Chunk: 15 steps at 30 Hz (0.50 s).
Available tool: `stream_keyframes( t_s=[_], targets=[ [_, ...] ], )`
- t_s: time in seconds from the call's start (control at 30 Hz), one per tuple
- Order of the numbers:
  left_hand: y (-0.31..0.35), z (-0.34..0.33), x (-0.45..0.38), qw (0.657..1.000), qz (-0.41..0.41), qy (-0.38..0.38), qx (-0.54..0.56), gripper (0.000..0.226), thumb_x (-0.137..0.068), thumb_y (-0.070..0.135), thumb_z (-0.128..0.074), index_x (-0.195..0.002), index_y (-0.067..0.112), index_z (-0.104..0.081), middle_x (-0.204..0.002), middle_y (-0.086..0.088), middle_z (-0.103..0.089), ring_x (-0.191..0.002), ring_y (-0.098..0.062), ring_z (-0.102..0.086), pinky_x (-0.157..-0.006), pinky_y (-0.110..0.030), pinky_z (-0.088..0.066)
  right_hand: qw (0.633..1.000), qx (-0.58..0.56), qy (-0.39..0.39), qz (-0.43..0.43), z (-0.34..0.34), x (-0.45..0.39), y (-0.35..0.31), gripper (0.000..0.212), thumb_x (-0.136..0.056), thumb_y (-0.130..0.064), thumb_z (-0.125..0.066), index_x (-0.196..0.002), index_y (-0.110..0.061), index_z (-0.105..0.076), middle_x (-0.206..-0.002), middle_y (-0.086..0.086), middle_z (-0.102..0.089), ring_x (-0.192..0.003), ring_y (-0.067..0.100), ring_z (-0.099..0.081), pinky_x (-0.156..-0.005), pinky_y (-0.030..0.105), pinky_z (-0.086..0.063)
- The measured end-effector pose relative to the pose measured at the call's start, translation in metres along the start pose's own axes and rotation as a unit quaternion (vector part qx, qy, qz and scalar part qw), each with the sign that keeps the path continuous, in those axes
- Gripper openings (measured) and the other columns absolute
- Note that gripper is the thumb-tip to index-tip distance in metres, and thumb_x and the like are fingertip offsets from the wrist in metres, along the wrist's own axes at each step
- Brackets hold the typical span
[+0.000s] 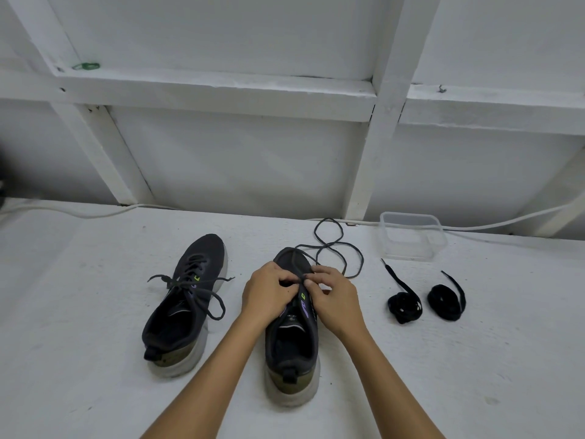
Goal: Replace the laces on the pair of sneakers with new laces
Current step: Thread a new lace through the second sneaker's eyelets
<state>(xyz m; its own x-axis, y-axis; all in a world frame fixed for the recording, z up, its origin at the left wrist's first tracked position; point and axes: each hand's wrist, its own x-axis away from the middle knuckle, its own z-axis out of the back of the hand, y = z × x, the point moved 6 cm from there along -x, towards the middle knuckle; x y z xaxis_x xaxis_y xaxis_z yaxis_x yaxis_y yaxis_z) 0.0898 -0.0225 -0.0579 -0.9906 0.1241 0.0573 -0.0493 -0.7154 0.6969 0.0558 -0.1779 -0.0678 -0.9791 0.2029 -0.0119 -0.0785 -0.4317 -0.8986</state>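
Two dark sneakers with pale soles stand toe-away on the white surface. The left sneaker point(182, 307) keeps its grey lace tied in a bow. Over the middle of the right sneaker point(292, 340), my left hand point(269, 296) and my right hand point(337, 301) meet, their fingers pinching its old lace point(338, 248). That lace trails loose in loops beyond the toe, to the right. Two coiled black new laces point(405, 307) point(446, 302) lie side by side to the right of the shoe.
A clear plastic container point(411, 237) sits behind the coiled laces near the wall. A white cable point(95, 213) runs along the back edge of the surface. White wall framing rises behind.
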Motion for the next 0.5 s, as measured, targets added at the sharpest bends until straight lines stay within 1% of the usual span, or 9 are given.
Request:
stream_keyframes(
  t_s=[0.03,0.07,0.13,0.17,0.23,0.3,0.37,0.43,0.5],
  targets=[
    [0.001,0.0,0.0,1.0,-0.003,0.0,-0.007,0.015,-0.089,0.028,-0.068,-0.1,0.03,-0.078,-0.102,0.01,-0.061,-0.097,-0.011,-0.06,-0.087,-0.034,-0.051,1.0,0.0,-0.008,-0.006,-0.001,0.001,0.001,0.019,-0.094,-0.02,-0.067,-0.108,-0.02,-0.079,-0.121,-0.018,-0.063,-0.109,-0.002,-0.059,-0.087,0.007,-0.046],
    [0.001,0.0,0.0,1.0,-0.008,-0.001,-0.01,0.014,-0.09,0.027,-0.068,-0.101,0.028,-0.077,-0.102,0.009,-0.061,-0.097,-0.012,-0.06,-0.088,-0.033,-0.051,1.0,0.003,-0.014,-0.004,-0.001,0.002,0.001,0.021,-0.094,-0.022,-0.067,-0.111,-0.021,-0.078,-0.121,-0.02,-0.063,-0.112,-0.003,-0.059,-0.093,0.012,-0.048],
    [0.001,0.002,0.0,1.0,-0.016,-0.005,-0.008,0.012,-0.09,0.025,-0.068,-0.098,0.024,-0.077,-0.101,0.007,-0.062,-0.094,-0.013,-0.061,-0.087,-0.033,-0.05,1.0,0.001,-0.016,0.006,-0.001,0.007,-0.005,0.023,-0.092,-0.022,-0.069,-0.113,-0.023,-0.076,-0.11,-0.027,-0.065,-0.112,-0.002,-0.061,-0.099,0.022,-0.051],
    [0.0,0.004,0.0,1.0,-0.018,-0.007,-0.004,0.009,-0.09,0.024,-0.069,-0.096,0.024,-0.076,-0.1,0.007,-0.062,-0.092,-0.014,-0.061,-0.087,-0.032,-0.05,1.0,0.001,-0.017,0.009,-0.001,0.009,-0.009,0.021,-0.091,-0.021,-0.069,-0.11,-0.027,-0.076,-0.101,-0.029,-0.066,-0.107,-0.002,-0.062,-0.096,0.023,-0.052],
    [0.0,0.007,0.0,1.0,-0.018,-0.009,0.005,0.006,-0.09,0.022,-0.07,-0.087,0.027,-0.073,-0.096,0.007,-0.063,-0.086,-0.013,-0.061,-0.084,-0.03,-0.05,0.999,0.002,-0.034,0.005,-0.002,0.012,-0.016,0.019,-0.091,-0.019,-0.067,-0.099,-0.035,-0.073,-0.09,-0.036,-0.066,-0.096,-0.01,-0.062,-0.084,0.014,-0.05],
    [0.001,0.008,0.001,1.0,-0.021,-0.009,0.01,0.009,-0.089,0.022,-0.07,-0.082,0.027,-0.07,-0.093,0.007,-0.063,-0.082,-0.012,-0.061,-0.082,-0.028,-0.049,0.998,-0.014,-0.057,-0.019,-0.001,0.014,-0.021,0.025,-0.092,-0.02,-0.068,-0.087,-0.045,-0.067,-0.082,-0.048,-0.06,-0.089,-0.023,-0.057,-0.076,0.002,-0.042],
    [0.001,0.01,0.001,1.0,-0.018,-0.006,0.023,0.008,-0.089,0.02,-0.071,-0.082,0.024,-0.071,-0.09,0.007,-0.065,-0.08,-0.01,-0.061,-0.079,-0.024,-0.049,0.996,-0.026,-0.079,-0.026,-0.001,0.015,-0.022,0.031,-0.09,-0.023,-0.071,-0.079,-0.05,-0.062,-0.078,-0.052,-0.057,-0.086,-0.028,-0.054,-0.072,-0.002,-0.038],
    [-0.004,0.014,0.002,0.997,0.003,-0.011,0.075,0.007,-0.089,0.017,-0.071,-0.082,0.021,-0.072,-0.082,0.007,-0.069,-0.077,-0.008,-0.065,-0.077,-0.02,-0.049,0.995,-0.034,-0.093,-0.019,0.0,0.016,-0.024,0.032,-0.088,-0.022,-0.071,-0.08,-0.052,-0.063,-0.078,-0.052,-0.058,-0.086,-0.028,-0.054,-0.071,-0.003,-0.038],
    [-0.009,0.018,0.003,0.986,0.018,-0.036,0.162,0.009,-0.09,0.014,-0.071,-0.083,0.019,-0.072,-0.076,0.002,-0.073,-0.076,-0.008,-0.069,-0.079,-0.021,-0.053,0.994,-0.049,-0.093,-0.021,0.0,0.015,-0.022,0.027,-0.086,-0.02,-0.067,-0.085,-0.046,-0.072,-0.087,-0.041,-0.067,-0.089,-0.018,-0.06,-0.071,0.0,-0.041]
  ],
)
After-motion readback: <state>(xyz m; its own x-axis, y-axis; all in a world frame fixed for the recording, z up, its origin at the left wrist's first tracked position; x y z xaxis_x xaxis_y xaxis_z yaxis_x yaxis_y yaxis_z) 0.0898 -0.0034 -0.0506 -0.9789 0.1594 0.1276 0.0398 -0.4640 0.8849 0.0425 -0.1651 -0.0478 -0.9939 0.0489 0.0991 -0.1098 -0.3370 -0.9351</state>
